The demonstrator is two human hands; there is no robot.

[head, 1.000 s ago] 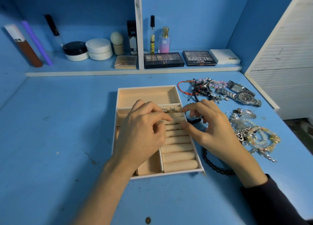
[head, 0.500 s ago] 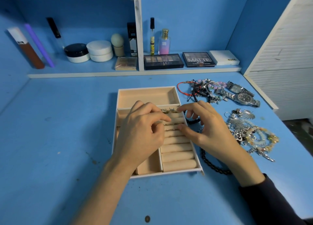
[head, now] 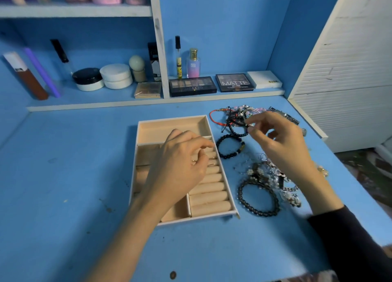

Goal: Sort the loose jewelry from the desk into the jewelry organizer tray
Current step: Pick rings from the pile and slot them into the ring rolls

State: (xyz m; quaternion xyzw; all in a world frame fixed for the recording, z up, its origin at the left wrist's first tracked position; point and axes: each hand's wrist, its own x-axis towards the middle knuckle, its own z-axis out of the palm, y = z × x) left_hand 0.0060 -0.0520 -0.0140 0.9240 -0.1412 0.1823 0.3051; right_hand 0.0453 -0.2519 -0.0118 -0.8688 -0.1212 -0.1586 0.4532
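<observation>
— Two hands busy. Quick rundown?
— Left hand (head: 180,165) lies curled over the tray's (head: 201,217) rolls (head: 210,194), fingertips at a couple of rings (head: 213,162) slotted there. Can't tell if it pinches one or just rests. Right hand (head: 280,141) is at the far tangle (head: 231,116), thumb and forefinger pinching a small silver bit at its near edge.
— Which piece?
— Can't tell, too knotted. Cords, beads and a red string all cross.
— So the step is pulling one item free. Tips?
— I'd lift slowly, straight up, and watch what comes along. If the whole tangle rises, set it down and pin the rest to the counter (head: 63,175) with the left hand. A yank would likely drag the lot into the black bracelet (head: 230,147) just beside the tray.
— Where does it go?
— Depends. A ring goes between rolls. A bracelet suits the bare far compartment (head: 169,131).
— Other jewelry?
— Mostly on the counter. There's a second pile (head: 273,175) under the right wrist and a dark bead loop (head: 257,199) in front of it, near the tray's right wall. Early in the task, I'd guess.
— Risk?
— The wrist or sleeve sweeping that pile on the way over. Carry high and come down on the tray from above.
</observation>
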